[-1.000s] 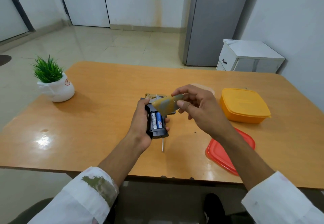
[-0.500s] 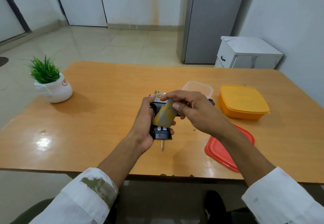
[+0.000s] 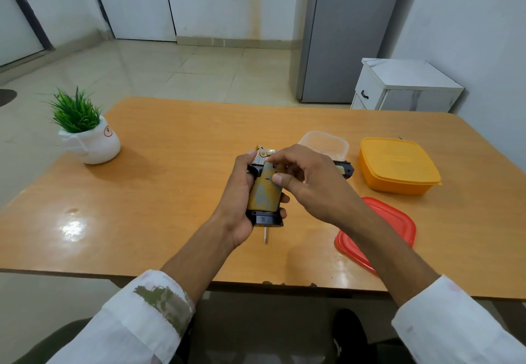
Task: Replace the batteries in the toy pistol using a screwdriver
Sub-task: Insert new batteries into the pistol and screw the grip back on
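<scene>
Nearest us, a screwdriver [image 3: 265,236] tip pokes out on the table [image 3: 170,207] just below the toy pistol [image 3: 264,192]. Our left hand [image 3: 242,192] wraps the pistol's grip from the left, fingers curled round its far side, butt towards us. Our right hand [image 3: 307,184] sits over the top, thumb and fingertips pressing the yellow-grey grip cover [image 3: 266,195] against the grip. The barrel juts right past our knuckles. Beyond lie a red lid [image 3: 398,227], an orange box [image 3: 395,164] and a clear tub [image 3: 324,144].
</scene>
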